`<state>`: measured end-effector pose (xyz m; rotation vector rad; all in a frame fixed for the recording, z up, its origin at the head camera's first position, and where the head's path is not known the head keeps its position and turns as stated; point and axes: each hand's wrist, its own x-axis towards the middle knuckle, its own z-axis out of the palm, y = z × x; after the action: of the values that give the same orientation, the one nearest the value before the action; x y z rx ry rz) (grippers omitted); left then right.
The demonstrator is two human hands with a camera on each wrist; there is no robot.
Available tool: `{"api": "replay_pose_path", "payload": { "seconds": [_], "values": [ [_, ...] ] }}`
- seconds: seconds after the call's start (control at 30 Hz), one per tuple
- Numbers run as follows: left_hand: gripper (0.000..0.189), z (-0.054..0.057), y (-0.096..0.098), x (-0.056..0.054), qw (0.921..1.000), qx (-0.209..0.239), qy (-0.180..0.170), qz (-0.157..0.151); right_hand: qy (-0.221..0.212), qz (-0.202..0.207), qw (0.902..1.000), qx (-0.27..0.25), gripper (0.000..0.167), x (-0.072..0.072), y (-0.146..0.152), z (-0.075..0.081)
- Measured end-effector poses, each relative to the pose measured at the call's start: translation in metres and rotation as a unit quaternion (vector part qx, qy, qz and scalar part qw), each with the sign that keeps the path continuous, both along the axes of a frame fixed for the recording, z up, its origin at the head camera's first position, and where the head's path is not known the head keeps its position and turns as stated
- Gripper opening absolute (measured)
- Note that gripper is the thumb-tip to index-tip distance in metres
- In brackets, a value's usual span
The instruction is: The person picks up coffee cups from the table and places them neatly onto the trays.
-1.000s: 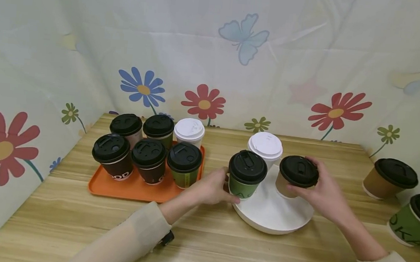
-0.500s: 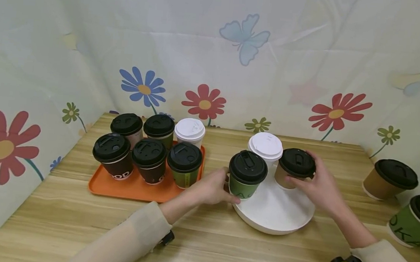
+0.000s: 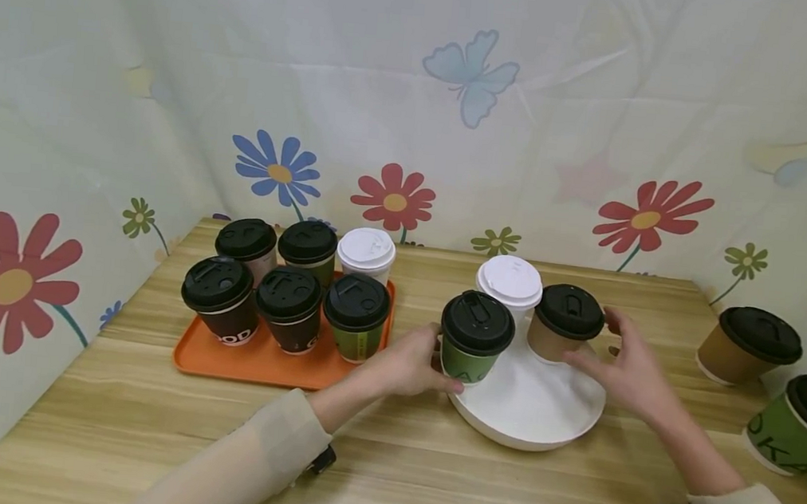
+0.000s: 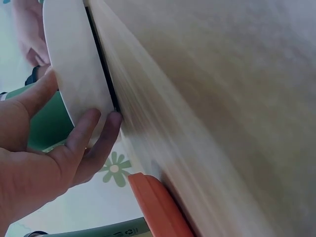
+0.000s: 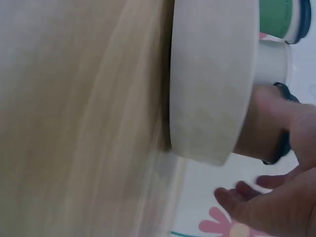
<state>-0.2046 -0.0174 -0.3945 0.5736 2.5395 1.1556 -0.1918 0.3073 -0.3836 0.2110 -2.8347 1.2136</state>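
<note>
A round white turntable-like stand (image 3: 541,412) carries a green cup with a black lid (image 3: 469,358), a white-lidded cup (image 3: 509,281) and a brown cup with a black lid (image 3: 557,341). My left hand (image 3: 405,358) is at the left side of the stand, close to the green cup. In the left wrist view, its extended fingertips (image 4: 112,123) touch the stand's side wall. My right hand (image 3: 626,376) is spread at the right of the brown cup, its thumb at the cup's side and its other fingers apart from it, as the right wrist view also shows.
An orange tray (image 3: 196,358) on the left bears several lidded cups in two rows. At the right edge of the wooden table (image 3: 384,474) stand another brown cup (image 3: 733,357) and a larger green cup (image 3: 784,433). A flowered cloth (image 3: 318,76) hangs behind.
My right hand pushed the brown cup back on the stand, close beside the white-lidded cup, then loosened its fingers and drew off to the right. My left hand stays put.
</note>
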Motion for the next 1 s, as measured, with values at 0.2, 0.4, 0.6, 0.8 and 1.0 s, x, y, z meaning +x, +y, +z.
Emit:
{"api": "replay_pose_path", "payload": {
  "seconds": [0.2, 0.4, 0.6, 0.8, 1.0],
  "values": [
    [0.076, -0.002, 0.0, 0.0, 1.0, 0.0, -0.005, -0.005, -0.036, 0.001, 0.9973, 0.064, 0.061, 0.024, 0.017, -0.004],
    [0.08, -0.001, -0.003, -0.001, 0.9995, 0.008, -0.027, -0.016, -0.02, 0.017, 0.9957, 0.089, 0.047, 0.031, 0.016, -0.011],
    [0.074, 0.005, -0.008, 0.0, 0.9985, 0.023, -0.044, -0.023, -0.003, 0.017, 0.9947, 0.101, 0.044, 0.028, 0.017, -0.012],
    [0.05, 0.003, -0.009, -0.001, 0.9995, -0.017, 0.006, -0.024, 0.038, 0.022, 0.9906, 0.13, 0.039, 0.022, 0.016, -0.014],
    [0.046, 0.001, -0.008, -0.004, 0.9991, -0.022, 0.026, -0.026, 0.073, 0.013, 0.9888, 0.13, 0.033, 0.016, 0.012, -0.015]
  ]
}}
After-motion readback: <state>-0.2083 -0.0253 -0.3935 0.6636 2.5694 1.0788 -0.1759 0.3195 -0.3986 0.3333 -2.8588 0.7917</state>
